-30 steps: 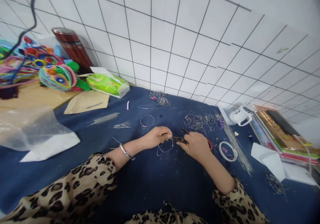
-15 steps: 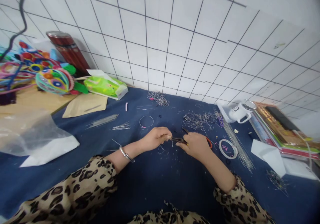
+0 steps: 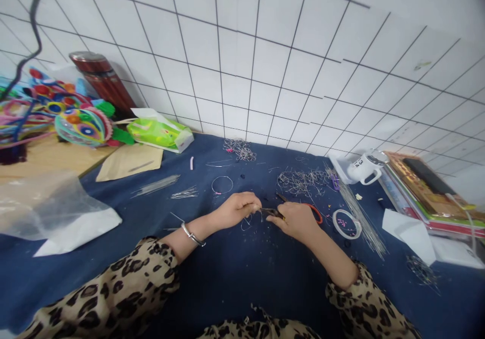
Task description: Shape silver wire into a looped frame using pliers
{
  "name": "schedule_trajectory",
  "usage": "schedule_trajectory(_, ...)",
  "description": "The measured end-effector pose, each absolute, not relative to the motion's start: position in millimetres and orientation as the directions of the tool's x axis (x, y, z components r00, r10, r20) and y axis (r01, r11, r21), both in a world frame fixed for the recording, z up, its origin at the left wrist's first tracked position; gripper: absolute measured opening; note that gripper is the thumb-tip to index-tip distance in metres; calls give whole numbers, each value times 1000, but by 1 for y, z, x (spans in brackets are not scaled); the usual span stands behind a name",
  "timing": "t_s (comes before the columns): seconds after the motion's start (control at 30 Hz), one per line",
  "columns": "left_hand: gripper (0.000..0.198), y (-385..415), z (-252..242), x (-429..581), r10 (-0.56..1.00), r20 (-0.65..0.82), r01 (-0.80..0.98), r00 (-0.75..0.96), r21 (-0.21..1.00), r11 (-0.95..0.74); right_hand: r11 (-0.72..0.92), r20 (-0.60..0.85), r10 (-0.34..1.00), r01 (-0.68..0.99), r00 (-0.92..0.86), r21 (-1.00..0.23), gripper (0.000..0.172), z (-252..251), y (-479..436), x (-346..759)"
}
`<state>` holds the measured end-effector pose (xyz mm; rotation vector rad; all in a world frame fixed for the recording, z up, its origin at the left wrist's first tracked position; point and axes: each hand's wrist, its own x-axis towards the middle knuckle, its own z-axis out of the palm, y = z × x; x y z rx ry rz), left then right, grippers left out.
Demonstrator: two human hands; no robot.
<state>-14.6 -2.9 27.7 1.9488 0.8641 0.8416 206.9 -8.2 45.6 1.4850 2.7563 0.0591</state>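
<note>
My left hand (image 3: 239,209) pinches a thin piece of wire (image 3: 247,223), whose loose curl hangs below the fingers. My right hand (image 3: 297,220) is closed round a pair of pliers (image 3: 271,211); the jaws point left and meet the wire at my left fingertips. Whether the jaws are tight on the wire is too small to tell. Just beyond my right hand lie scissors with orange handles (image 3: 317,212), partly hidden by it. A wire ring (image 3: 222,184) with a pink bit on it rests on the blue cloth beyond my left hand.
Tangled wire (image 3: 301,181) lies beyond my right hand, another tangle (image 3: 240,149) near the wall. To the right are a round dish (image 3: 358,230) with pink beads, long straight wires (image 3: 359,212), and a white mug (image 3: 367,168). At left sit a tissue pack (image 3: 161,133) and a red flask (image 3: 102,84).
Both hands stay almost in place, with the pliers still at the left fingertips. The whole view has shifted very slightly.
</note>
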Motion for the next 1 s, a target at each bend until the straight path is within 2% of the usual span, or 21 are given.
schedule_trajectory(0.17,21,-3,27,-13,832,168,211,528,923,-321,548,-3,836,836,-548,-3,52,42,-5,208)
schedule_trajectory(0.43,13,-3,30,-12,869,226,217,441,912,-347,524,49,850,852,-524,17,51,44,-6,210)
schedule_trajectory(0.53,15,-3,30,-12,868,270,211,418,900,-381,506,83,860,862,-504,-12,49,45,-6,211)
schedule_trajectory(0.63,17,-4,29,-11,890,301,172,341,911,-374,478,94,878,864,-469,-157,47,45,-6,209)
schedule_trajectory(0.83,17,-10,25,-4,951,251,96,180,958,-271,374,105,910,684,-402,-627,31,44,-12,199)
schedule_trajectory(0.9,18,-12,24,-1,960,229,85,161,966,-244,354,123,914,612,-386,-707,26,43,-14,196)
schedule_trajectory(1.0,19,-15,23,2,965,195,42,173,978,-205,373,169,909,560,-381,-740,20,41,-17,194)
